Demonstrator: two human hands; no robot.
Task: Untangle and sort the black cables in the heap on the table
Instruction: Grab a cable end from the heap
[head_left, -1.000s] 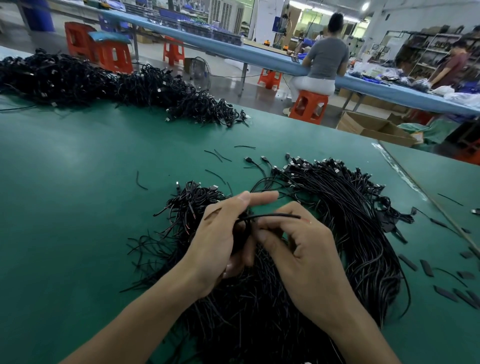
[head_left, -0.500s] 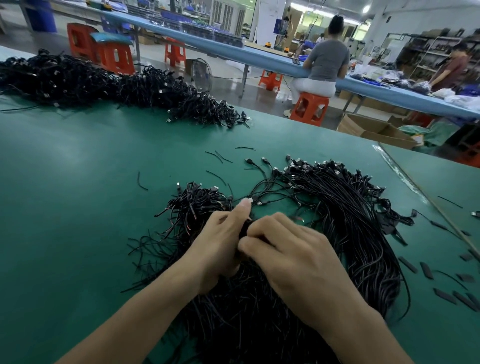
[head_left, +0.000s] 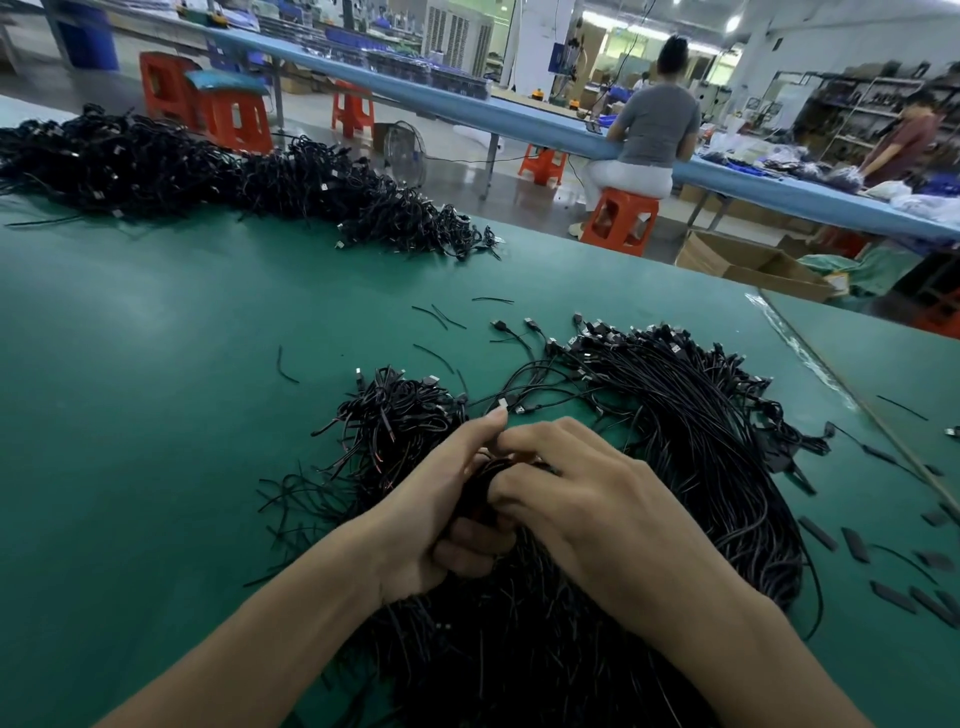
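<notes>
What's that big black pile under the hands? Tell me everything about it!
The heap is a big tangle of thin black cables, rubbery-looking, many ending in small plugs with silvery tips. On the right the cables lie combed together in a long curve; on the left they stick out messily. It lies on the green table. The left hand grips a bunch at its middle, and the right hand pinches strands beside it.

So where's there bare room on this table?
The widest bare patch is the green mat left of the near cable heap, in front of the far heap. The strip between the heaps holds stray offcuts. Crowded: where the left hand and right hand grip black cables, and the right side, strewn with small black pieces.
</notes>
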